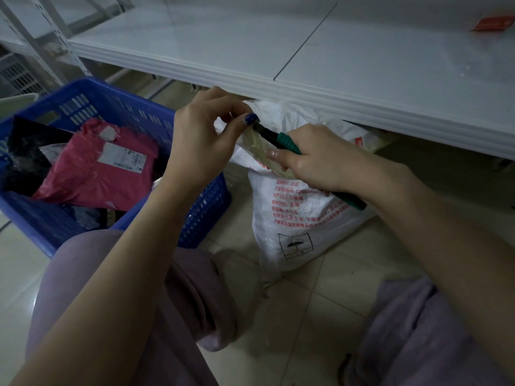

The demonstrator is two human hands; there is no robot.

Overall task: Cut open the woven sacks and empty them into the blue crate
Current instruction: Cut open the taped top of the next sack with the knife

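Fingers (220, 96) of left hand (200, 140) pinch sack (301, 227) top | right hand (315, 160) fingers curl round cutter (288, 142)

Your view is dim and cool: the broad white metal shelf (362, 65) above your grip takes most light, deep shadow pooling under it behind the white woven sack with red print (301, 227). Your right hand (320, 162) on the green-handled black cutter (288, 142) is sharp; below the grip, wide-angle stretch softens the edges.

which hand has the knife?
The right hand grips the green-handled knife; the left hand only pinches the top of the white sack.
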